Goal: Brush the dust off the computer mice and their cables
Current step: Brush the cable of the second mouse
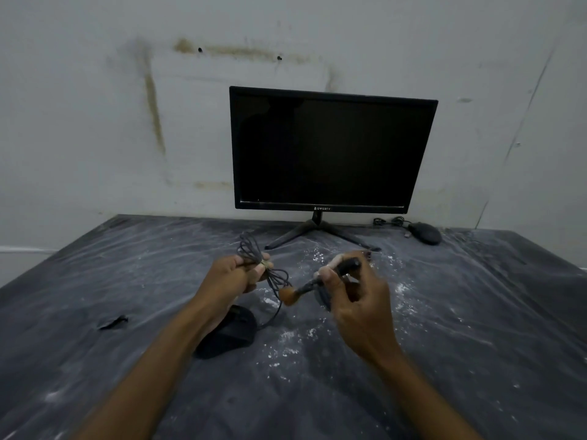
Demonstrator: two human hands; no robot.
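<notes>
- Nearest to you, a black mouse (230, 333) lies on the dark, plastic-covered table (476, 328), partly hidden under your left forearm.
- White dust is scattered over the plastic sheet around the mouse and between your arms, and there is a small tear (113, 322) in the sheet off to your left.
- From the mouse, its cable (275, 282) rises to your left hand (236, 276), which is clenched around the bundled loops; some loops stick up above your fist and others hang below it.
- A pale tie seems to bind the bundle right at your fingers, though it is too small to be sure.
- Your right hand (355, 296) grips a dark-handled brush (317, 282) between thumb and fingers, the handle pointing away from you.
- The brush's brownish bristle head is against the hanging part of the cable, just below your left hand.
- Farther back, a black monitor (330, 150) with its screen dark stands on a splayed stand against the stained wall (127, 106).
- To the right of the stand, a second black mouse (425, 232) rests near the table's back edge, with its own coiled cable (389, 222) lying just beside it.
</notes>
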